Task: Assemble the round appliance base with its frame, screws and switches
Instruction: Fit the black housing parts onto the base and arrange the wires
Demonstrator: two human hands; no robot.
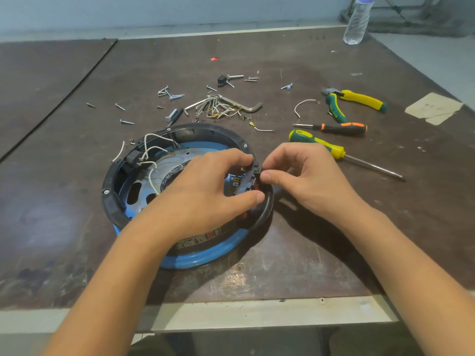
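The round appliance base (205, 250) has a blue shell and lies upside down on the table, with a black ring frame (113, 186) screwed on top. White wires (151, 150) run inside it to a black part at the left. At the right rim sits a black switch block (250, 179) with red parts. My left hand (205, 191) reaches over the base and grips that block between fingers and thumb. My right hand (298, 176) pinches the same block from the outside.
Loose screws (171, 95), hex keys (231, 104) and wire pieces lie behind the base. To the right lie pliers (359, 100) and two screwdrivers (334, 128) (326, 147). A water bottle (357, 21) stands at the far right. The table's front edge (231, 314) is near me.
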